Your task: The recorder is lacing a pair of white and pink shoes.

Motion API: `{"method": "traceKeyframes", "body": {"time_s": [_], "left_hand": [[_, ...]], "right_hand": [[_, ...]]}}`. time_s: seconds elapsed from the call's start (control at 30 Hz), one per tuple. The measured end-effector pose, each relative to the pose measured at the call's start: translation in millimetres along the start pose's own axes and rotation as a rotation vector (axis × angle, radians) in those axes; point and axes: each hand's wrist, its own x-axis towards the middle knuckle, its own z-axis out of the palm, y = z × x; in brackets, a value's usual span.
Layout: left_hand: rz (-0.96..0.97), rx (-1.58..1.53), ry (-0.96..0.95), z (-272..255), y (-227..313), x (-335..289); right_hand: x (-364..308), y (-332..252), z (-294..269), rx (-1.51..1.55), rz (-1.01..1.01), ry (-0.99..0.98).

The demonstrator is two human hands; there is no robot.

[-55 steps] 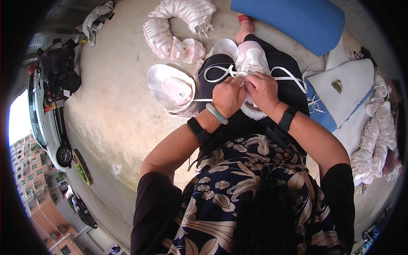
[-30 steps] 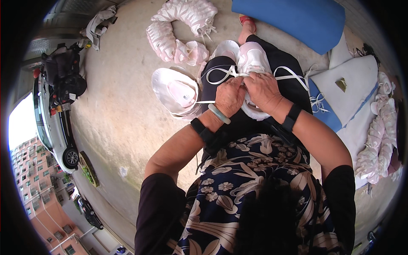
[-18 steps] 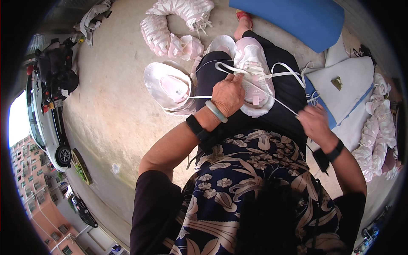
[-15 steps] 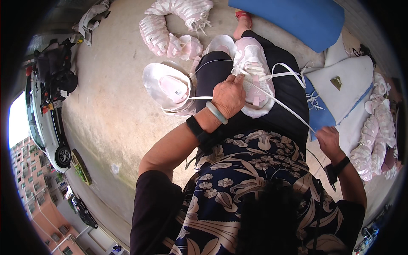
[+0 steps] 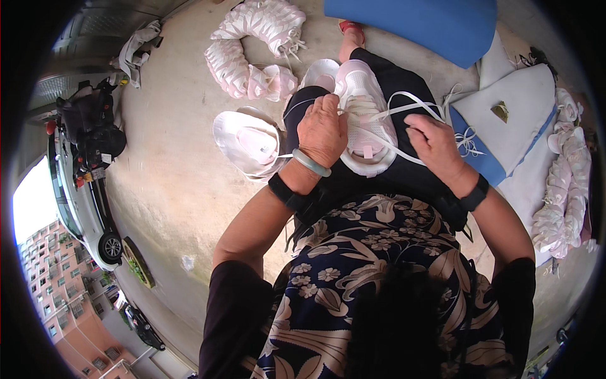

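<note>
A white and pale pink shoe upper (image 5: pixel 368 101) lies across my dark-trousered lap, its toe pointing away. Flat white shoelace (image 5: pixel 404 96) runs through its eyelets, with a loose loop and a strand lying to the right. My left hand (image 5: pixel 323 129) is closed at the upper's left edge, pinching lace beside the eyelets; its fingertips are partly hidden. Over my right thigh hovers my right hand (image 5: pixel 435 144), fingers loosely curled and a little apart, close to the loop, with nothing visible in them. One lace strand passes beneath this hand.
Another white-pink upper (image 5: pixel 255 144) rests on the floor at left. Behind it curves a row of stacked uppers (image 5: pixel 252 44); more stacked uppers (image 5: pixel 562 189) lie at right. A blue sheet (image 5: pixel 416 25) is ahead, and white padded material (image 5: pixel 514 120) lies right of my leg.
My right hand has come in from the far right, up and left toward the upper, and the lace it drew out is slacker. My left hand remains at the eyelets.
</note>
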Motion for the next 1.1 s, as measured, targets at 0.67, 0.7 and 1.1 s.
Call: {"method": "traceKeyframes", "body": {"time_s": [0.67,0.7,1.1], "left_hand": [[-0.717,-1.060,-0.420,15,-41,5],[-0.432,-0.631,-0.239,18,-33,6],[0.184,0.001,-0.070,31,23,-7]], "right_hand": [[17,-14,23,-0.053,0.154,-0.288],[17,-12,23,-0.081,0.131,-0.278],[14,-6,32,-0.158,0.117,-0.243]]}}
